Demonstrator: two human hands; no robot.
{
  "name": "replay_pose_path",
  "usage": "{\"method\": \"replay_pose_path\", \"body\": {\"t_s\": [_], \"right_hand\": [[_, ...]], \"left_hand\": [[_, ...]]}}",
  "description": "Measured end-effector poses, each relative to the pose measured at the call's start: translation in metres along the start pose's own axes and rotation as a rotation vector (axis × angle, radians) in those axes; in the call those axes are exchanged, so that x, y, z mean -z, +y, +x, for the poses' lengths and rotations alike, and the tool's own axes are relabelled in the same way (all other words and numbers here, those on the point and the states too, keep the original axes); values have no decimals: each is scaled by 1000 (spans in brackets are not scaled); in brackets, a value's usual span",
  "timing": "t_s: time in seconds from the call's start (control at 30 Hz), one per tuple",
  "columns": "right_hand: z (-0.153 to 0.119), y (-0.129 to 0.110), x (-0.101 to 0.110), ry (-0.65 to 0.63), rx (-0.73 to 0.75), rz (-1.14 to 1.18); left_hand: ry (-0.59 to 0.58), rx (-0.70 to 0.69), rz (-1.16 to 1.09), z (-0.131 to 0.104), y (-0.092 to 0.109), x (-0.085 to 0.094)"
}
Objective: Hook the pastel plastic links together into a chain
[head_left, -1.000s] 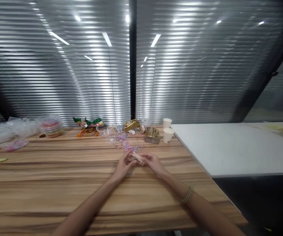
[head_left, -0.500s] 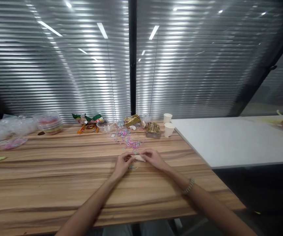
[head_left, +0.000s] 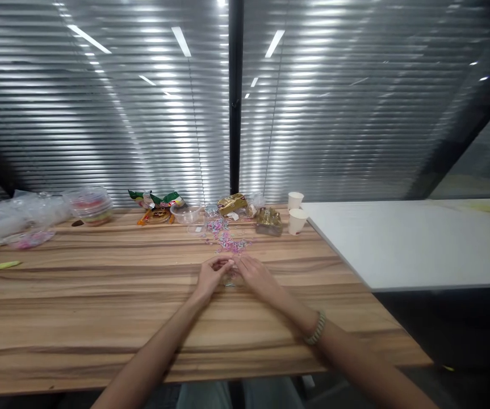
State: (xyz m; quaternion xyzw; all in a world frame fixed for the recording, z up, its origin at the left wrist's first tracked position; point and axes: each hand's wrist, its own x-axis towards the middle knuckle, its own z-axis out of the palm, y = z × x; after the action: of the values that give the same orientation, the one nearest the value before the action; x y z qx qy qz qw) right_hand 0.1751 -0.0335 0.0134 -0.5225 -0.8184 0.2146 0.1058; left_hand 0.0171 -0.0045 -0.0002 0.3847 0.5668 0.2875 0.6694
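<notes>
My left hand (head_left: 209, 279) and my right hand (head_left: 259, 278) meet low over the wooden table, fingertips touching. The fingers of both are bent and pressed together; whatever is between them is hidden behind the fingers. Just beyond my fingertips lies a loose scatter of tiny pink, purple and teal bead-like pieces (head_left: 231, 244). A few more teal bits (head_left: 229, 284) are on the wood between my hands. A beaded bracelet (head_left: 316, 328) circles my right wrist.
Along the table's back stand a clear plastic bowl (head_left: 186, 212), green snack wrappers (head_left: 159, 199), a gold packet (head_left: 231, 203), a gold-topped box (head_left: 269, 221) and two paper cups (head_left: 297, 221). Stacked tubs (head_left: 89, 205) and plastic bags (head_left: 27, 210) sit left. A white table (head_left: 423, 244) adjoins at right.
My hands have come closer together, and the pale strip that showed between them is now hidden. The view has shifted slightly, and the other person's hand at far right has nearly left it.
</notes>
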Motion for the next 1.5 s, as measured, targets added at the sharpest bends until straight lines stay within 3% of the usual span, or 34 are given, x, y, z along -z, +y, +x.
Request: {"method": "replay_pose_path", "body": {"t_s": [0.2, 0.3, 0.4, 0.53, 0.7, 1.5], "right_hand": [[-4, 13, 4, 124, -321, 214], [-3, 15, 4, 198, -465, 367], [-2, 13, 6, 269, -510, 484], [-1, 9, 10, 324, -573, 508], [0, 9, 12, 305, -617, 502], [-3, 13, 9, 211, -580, 455]], "left_hand": [[157, -286, 501, 11, 4, 26], [104, -404, 757, 16, -6, 36], [34, -472, 884, 18, -15, 37], [2, -513, 920, 17, -17, 34], [-44, -505, 945, 17, -16, 33], [-45, -436, 937, 6, -7, 25]]}}
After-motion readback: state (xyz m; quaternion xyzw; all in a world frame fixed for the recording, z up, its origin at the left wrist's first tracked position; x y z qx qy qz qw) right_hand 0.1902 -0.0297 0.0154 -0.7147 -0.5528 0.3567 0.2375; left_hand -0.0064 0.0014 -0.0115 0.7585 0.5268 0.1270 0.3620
